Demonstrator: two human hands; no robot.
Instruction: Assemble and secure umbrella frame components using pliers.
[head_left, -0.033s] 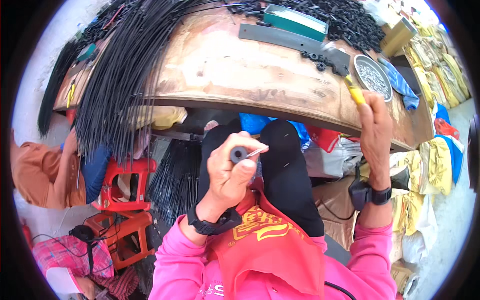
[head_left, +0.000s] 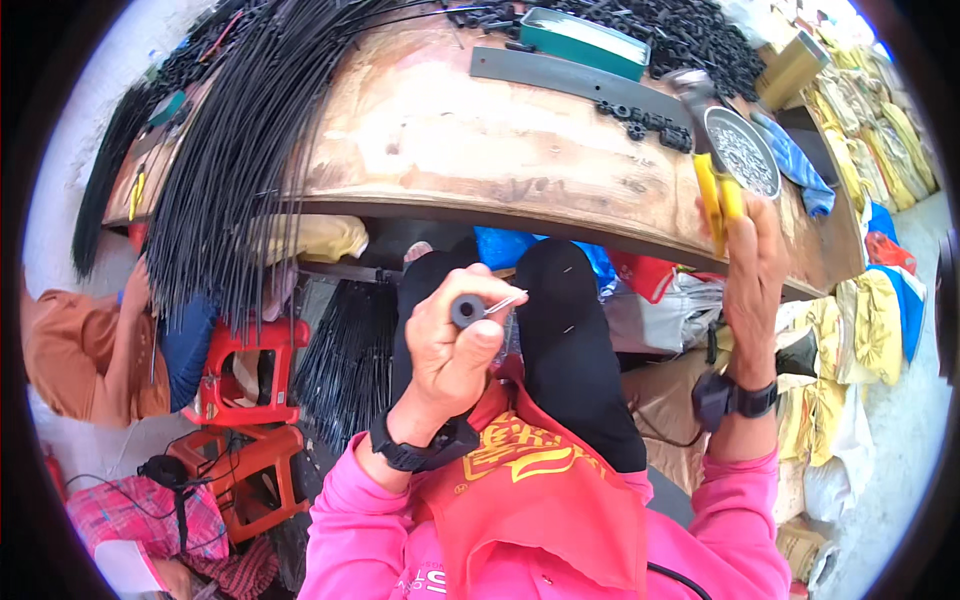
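My left hand (head_left: 440, 350) is closed in front of my knees, around a short black tube (head_left: 467, 310) whose round hole faces up. Thin pale strands (head_left: 507, 300), perhaps wire, stick out between its thumb and forefinger. Over the table's front edge at the right, my right hand (head_left: 752, 265) grips yellow-handled pliers (head_left: 708, 195). The two handles stand apart; the jaws cannot be made out clearly. Just beyond the pliers is a round metal bowl (head_left: 708, 125) of small silvery pieces.
Long black rods (head_left: 240, 150) hang over the wooden table's (head_left: 430, 150) left side. A flat grey bar (head_left: 560, 82), a green tray (head_left: 585, 52), black rings (head_left: 640, 125) and heaped black parts (head_left: 715, 50) lie farther back. Another person (head_left: 85, 350) sits left, near red stools (head_left: 250, 400).
The pliers' handles now show as two spread yellow arms, where earlier they looked like one. My right hand has dropped slightly. My left hand keeps its hold on the tube, shifted slightly left.
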